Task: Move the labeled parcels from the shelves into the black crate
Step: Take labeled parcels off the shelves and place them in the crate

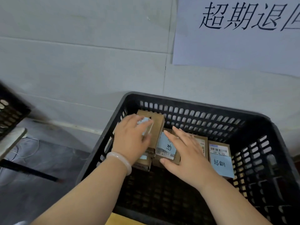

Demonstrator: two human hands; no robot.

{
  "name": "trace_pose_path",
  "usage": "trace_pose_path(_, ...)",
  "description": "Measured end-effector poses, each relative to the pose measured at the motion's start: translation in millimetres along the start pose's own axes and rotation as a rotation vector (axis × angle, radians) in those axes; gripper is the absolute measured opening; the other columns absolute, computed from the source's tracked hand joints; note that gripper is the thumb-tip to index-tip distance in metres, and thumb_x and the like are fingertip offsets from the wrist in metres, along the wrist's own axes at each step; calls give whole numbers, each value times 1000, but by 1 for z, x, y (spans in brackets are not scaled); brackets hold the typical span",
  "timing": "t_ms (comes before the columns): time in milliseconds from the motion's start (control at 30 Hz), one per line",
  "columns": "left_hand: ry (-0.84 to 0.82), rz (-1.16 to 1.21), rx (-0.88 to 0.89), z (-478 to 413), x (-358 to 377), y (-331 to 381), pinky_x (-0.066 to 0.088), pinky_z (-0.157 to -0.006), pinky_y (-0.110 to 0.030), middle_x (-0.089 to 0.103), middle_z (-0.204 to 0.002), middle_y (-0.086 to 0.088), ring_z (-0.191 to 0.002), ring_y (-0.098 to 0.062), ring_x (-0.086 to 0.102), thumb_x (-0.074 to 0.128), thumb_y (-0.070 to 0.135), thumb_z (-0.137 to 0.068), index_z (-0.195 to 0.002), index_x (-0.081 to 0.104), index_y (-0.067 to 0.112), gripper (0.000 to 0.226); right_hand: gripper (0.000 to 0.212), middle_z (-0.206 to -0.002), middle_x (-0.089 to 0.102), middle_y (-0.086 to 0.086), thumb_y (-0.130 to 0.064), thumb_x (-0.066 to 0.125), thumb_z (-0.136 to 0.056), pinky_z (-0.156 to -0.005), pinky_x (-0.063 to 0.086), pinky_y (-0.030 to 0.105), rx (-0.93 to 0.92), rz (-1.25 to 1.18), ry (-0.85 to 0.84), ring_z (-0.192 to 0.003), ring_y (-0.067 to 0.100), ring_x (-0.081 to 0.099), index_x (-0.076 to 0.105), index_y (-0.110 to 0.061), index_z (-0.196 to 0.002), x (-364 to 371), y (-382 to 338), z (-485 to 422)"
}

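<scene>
Bare forearms reach in from the near edge, both ending inside the black slotted plastic crate (194, 103), the largest thing in view, which stands against a pale wall. White paper sign (235, 38) with big handwritten characters hangs above it. Second dark crate (9, 111) at far left, blurred.

At least four brown cardboard parcels lie along the crate's far side. Right-hand parcel (219, 158) is flat, barcode label and blue slip up, writing upright to the viewer, long axis near-to-far. Middle parcel (167, 149) has the same axis, its slip turned sideways. Top-left parcel (158, 125) sits on a lower parcel (144, 161), slightly skewed, and also points at the far wall.

Left grip (131, 140): fingers and thumb curled round the top-left parcel, probably seating it. Right grip (188, 153): spread flat, pressing the middle parcel. Pale bangle (120, 159) on the left wrist.

Progress: several parcels are in and the near half of the crate floor is bare. Shelves are out of view, so the remainder can't be told.
</scene>
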State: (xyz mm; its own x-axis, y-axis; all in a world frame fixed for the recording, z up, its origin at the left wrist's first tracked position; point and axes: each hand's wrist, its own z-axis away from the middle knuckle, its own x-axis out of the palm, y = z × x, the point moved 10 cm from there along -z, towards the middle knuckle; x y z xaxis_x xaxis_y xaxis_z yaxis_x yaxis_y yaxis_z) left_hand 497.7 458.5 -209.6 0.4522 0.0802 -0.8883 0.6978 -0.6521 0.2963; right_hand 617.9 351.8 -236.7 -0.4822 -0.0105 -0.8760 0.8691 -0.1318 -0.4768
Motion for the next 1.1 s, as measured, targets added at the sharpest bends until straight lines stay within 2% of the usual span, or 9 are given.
trace_pose_path(33,-143,-74,65,2,15,13,38,-110,-51,50,-144,-8,-136,-31,42,66,41,-85,-136,55,32,53,77,-157,-11,-25,-64,50,-87,-115,-11,29,-1,-1,1,-131,-12,-21,2,-54,-147,0,1,0)
trace_pose_path(100,-479,-191,76,16,54,19,19,-120,-50,21,-161,-6,-148,-30,18,52,58,-91,-149,33,40,64,77,-157,-10,-25,-65,49,-86,-115,-11,29,-9,1,6,-132,-12,-22,3,-55,-147,1,1,0)
trace_pose_path(167,-624,-283,35,24,71,13,8,-121,-49,-1,-165,-2,-151,-27,2,40,66,-93,-152,16,45,68,76,-158,-9,-25,-65,48,-85,-116,-10,30,-16,-2,13,-132,-12,-23,5,-54,-147,2,1,1)
trace_pose_path(467,-609,-269,-65,21,60,1,7,-121,-51,0,-166,0,-151,-26,1,41,59,-95,-153,13,45,65,76,-160,-5,-20,-65,46,-87,-119,-10,32,-19,69,9,-134,-9,-17,7,-48,-150,3,1,6)
trace_pose_path(567,-523,-209,-108,19,30,1,8,-123,-49,4,-166,1,-152,-24,2,42,58,-96,-154,12,41,67,77,-161,-6,-17,-67,42,-87,-121,-8,35,-45,139,20,-142,-3,-13,5,-46,-151,0,-8,10)
trace_pose_path(733,-237,-218,-138,45,-58,-6,14,-122,-46,16,-164,4,-151,-19,10,44,58,-95,-153,17,41,67,78,-160,0,-17,-67,44,-87,-121,-3,36,-170,172,105,-147,4,-3,6,-43,-152,-21,-57,25)
trace_pose_path(900,63,-221,-271,130,-144,-19,40,-108,-52,49,-148,-10,-135,-33,47,46,61,-84,-145,46,31,68,78,-161,10,-13,-68,42,-85,-122,9,41,-389,87,184,-147,6,4,11,-40,-152,-21,-144,47)
trace_pose_path(1033,113,-292,-484,227,-191,-46,28,-116,-52,33,-158,-3,-145,-27,32,54,63,-87,-151,32,39,71,80,-161,-1,-15,-66,46,-87,-121,-2,35,-592,17,99,-146,3,-7,4,-44,-151,10,-230,71)
trace_pose_path(1100,169,-332,-598,276,-226,-61,28,-116,-54,31,-159,-1,-146,-25,30,52,64,-87,-150,31,40,71,82,-161,-5,-15,-69,43,-85,-121,-2,35,-710,13,65,-147,5,-6,-1,-46,-150,33,-273,88)
